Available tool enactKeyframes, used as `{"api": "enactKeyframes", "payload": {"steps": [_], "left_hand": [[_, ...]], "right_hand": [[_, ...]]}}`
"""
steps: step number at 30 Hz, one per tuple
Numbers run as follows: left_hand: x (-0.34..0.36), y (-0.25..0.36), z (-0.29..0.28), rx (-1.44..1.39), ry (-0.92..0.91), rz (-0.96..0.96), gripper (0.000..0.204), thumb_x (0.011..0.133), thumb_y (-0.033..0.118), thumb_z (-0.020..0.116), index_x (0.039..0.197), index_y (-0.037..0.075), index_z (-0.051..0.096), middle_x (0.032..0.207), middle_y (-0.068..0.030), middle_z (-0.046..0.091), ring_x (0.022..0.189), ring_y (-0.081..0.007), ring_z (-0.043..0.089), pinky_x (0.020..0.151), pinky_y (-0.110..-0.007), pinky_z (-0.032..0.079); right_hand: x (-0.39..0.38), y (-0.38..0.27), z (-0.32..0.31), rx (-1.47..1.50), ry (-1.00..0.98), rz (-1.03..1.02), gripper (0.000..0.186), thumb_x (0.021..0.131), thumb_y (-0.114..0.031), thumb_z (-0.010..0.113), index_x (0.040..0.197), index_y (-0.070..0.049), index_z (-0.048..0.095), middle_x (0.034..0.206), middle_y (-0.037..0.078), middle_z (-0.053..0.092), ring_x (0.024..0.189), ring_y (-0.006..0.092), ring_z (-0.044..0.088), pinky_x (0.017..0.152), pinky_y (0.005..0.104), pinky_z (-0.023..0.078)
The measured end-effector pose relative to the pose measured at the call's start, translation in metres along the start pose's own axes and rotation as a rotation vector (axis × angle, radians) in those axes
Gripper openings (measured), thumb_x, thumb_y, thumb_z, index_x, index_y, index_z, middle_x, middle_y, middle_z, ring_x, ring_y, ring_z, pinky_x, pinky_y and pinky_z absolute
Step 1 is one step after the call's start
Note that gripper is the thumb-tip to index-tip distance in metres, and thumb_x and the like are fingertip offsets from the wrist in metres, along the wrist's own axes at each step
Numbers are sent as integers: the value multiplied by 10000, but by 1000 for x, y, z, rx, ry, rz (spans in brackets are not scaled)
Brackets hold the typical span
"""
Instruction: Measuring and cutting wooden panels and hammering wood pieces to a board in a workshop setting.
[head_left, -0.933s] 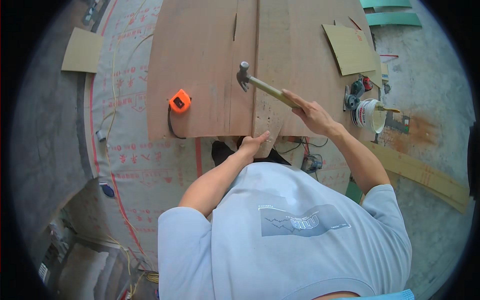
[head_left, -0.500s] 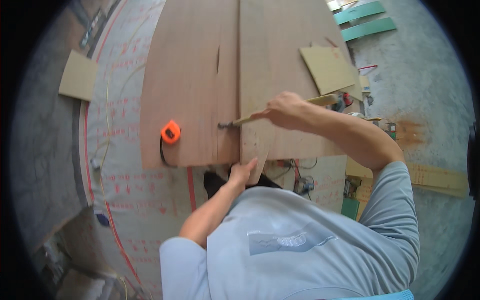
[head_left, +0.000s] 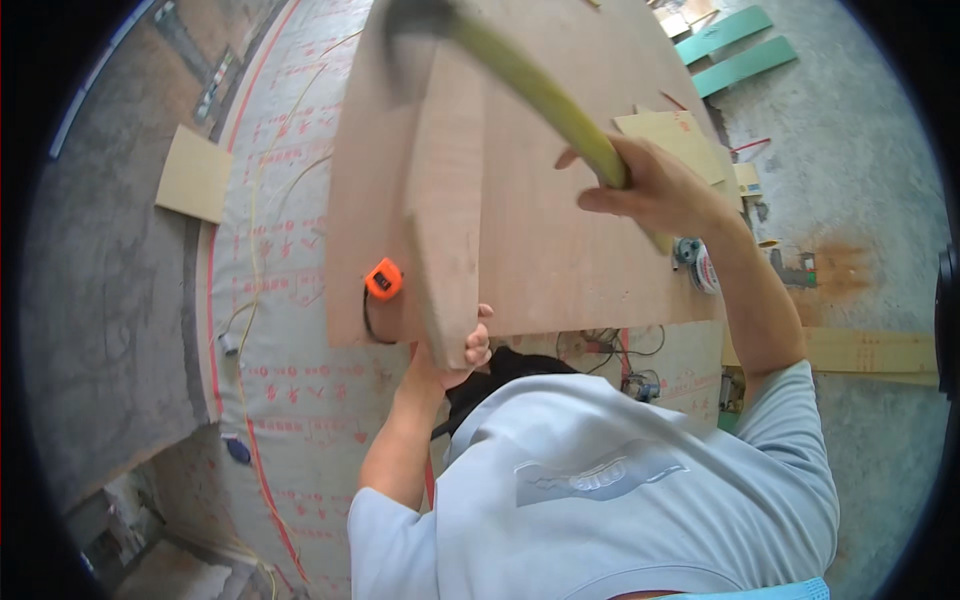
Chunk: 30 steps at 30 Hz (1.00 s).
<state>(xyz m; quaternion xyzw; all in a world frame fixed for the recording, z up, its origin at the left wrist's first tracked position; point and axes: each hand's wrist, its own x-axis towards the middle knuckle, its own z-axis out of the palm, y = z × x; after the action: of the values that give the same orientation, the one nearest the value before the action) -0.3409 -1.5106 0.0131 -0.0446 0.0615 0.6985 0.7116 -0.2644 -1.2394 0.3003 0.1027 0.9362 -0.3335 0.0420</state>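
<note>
Raised since half a second ago, the hammer (head_left: 520, 75) now stands high over the plywood sheet (head_left: 560, 220), its head blurred near the top edge — a backswing, by the look of it. Right hand (head_left: 650, 190) is wrapped tight around the yellow-green handle. Left hand (head_left: 455, 355) has stayed at the sheet's near edge, fingers curled on the end of the narrow wooden strip (head_left: 445, 230), pinning it. An orange tape measure (head_left: 383, 279) lies just beside that strip — untouched.
</note>
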Motion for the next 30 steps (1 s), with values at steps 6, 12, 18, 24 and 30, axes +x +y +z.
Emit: {"api": "enactKeyframes", "payload": {"steps": [6, 12, 18, 24, 30], "left_hand": [[5, -11, 2, -470, -285, 28, 535, 985, 453, 445, 1238, -14, 512, 660, -44, 519, 520, -156, 519, 547, -282, 385], [22, -38, 9, -409, -181, -4, 508, 996, 439, 416, 1254, 8, 496, 664, -47, 531, 502, -157, 503, 552, -276, 378], [25, -40, 9, -433, -221, -21, 512, 994, 448, 411, 1253, 15, 495, 669, -49, 537, 503, -158, 506, 552, -277, 375], [23, -41, 10, -400, -169, 9, 552, 985, 475, 417, 1279, 13, 490, 669, -52, 533, 503, -160, 502, 552, -277, 375], [24, -39, 10, -382, -143, -13, 525, 994, 458, 406, 1281, 27, 492, 654, -43, 509, 495, -152, 486, 540, -274, 362]], "right_hand": [[-72, 38, 88, 316, 269, 59, 450, 954, -69, 562, 1376, -54, 408, 740, -16, 445, 572, 93, 436, 517, 290, 379], [-94, 40, 117, 233, 149, 213, 528, 945, -32, 538, 1443, -97, 374, 827, 149, 560, 602, 308, 516, 605, 376, 446], [-90, 34, 131, 187, 303, -13, 695, 909, 61, 521, 1526, -166, 298, 1274, 226, 572, 743, 404, 618, 721, 453, 504], [-65, 43, 134, 136, 67, 116, 706, 897, 70, 511, 1527, -150, 281, 1294, 209, 561, 741, 432, 596, 680, 474, 503], [-73, 45, 127, 143, -15, 152, 682, 919, 16, 527, 1525, -176, 280, 1076, 259, 629, 687, 454, 566, 658, 447, 509]]}}
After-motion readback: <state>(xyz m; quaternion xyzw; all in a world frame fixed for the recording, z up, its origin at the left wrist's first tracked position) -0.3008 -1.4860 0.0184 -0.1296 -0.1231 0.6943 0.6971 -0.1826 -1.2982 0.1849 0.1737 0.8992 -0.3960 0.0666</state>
